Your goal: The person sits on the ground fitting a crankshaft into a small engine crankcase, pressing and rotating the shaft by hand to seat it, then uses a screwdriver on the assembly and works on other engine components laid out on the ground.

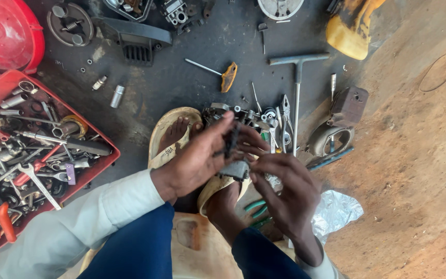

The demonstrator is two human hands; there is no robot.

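- Your left hand [198, 157] cups a small grey metal part [235, 166] just above your feet, fingers curled round its far side, so it is gripping it.
- Your right hand [286, 192] pinches at the part's near edge with its fingertips [254, 161]; they close on something small there, too small to make out.
- A thin dark piece [232, 140] stands up between your hands. Hold the part steady with the left and let only the right fingertips work, so that nothing slips.
- Keep the part low and over your lap; a dropped bit would probably vanish among the loose screws on the dark floor [181, 82].
- An engine block [243, 116] sits just beyond your hands, with pliers [285, 121] and a T-wrench [297, 77] beside it: near enough to knock.
- The yellow-handled screwdriver [223, 75] lies farther out.
- The red tray [52, 144] of tools is well to your left; reaching it means letting go with one hand.
- Green-handled pliers [256, 212] and a plastic bag [336, 209] lie under your right wrist.
- Your sandal [163, 134] is just beside the work.
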